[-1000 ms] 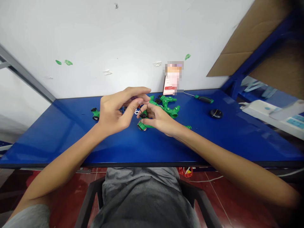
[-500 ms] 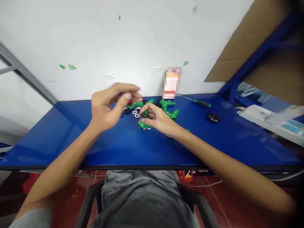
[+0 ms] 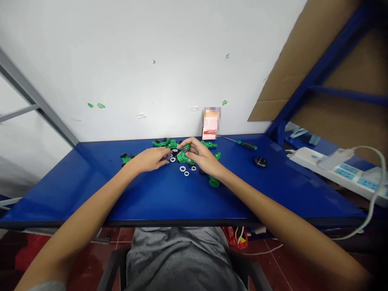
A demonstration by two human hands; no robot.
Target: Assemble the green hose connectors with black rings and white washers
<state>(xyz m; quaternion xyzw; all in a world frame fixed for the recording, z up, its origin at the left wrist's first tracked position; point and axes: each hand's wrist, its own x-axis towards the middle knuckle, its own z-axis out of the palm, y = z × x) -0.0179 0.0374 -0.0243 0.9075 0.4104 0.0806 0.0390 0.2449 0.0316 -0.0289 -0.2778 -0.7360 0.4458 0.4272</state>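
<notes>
My right hand [image 3: 201, 157] is closed on a green plastic hose fitting [image 3: 182, 157], with a dark ring-like part at the fingertips. Just left of it, my left hand [image 3: 151, 159] reaches low over the table with thumb and fingers pinched. A thin dark item shows at those fingertips, too small to name. White rings [image 3: 182, 169] lie in front of the held fitting, and more of them sit between the two hands. Other green fittings [image 3: 163, 142] with black parts are behind the hands. One green fitting [image 3: 214, 181] lies partly under my right wrist.
A screwdriver [image 3: 247, 145] with a green and black handle and a round black object [image 3: 260, 162] lie to the right. Against the wall leans a blurred card [image 3: 211, 123]. A white power strip [image 3: 339, 167] stands past the blue table's [image 3: 151, 202] right edge.
My left hand has come down from above the parts to the tabletop, left of the rings. My right hand keeps its hold on the green hose fitting. The camera view has tilted upward.
</notes>
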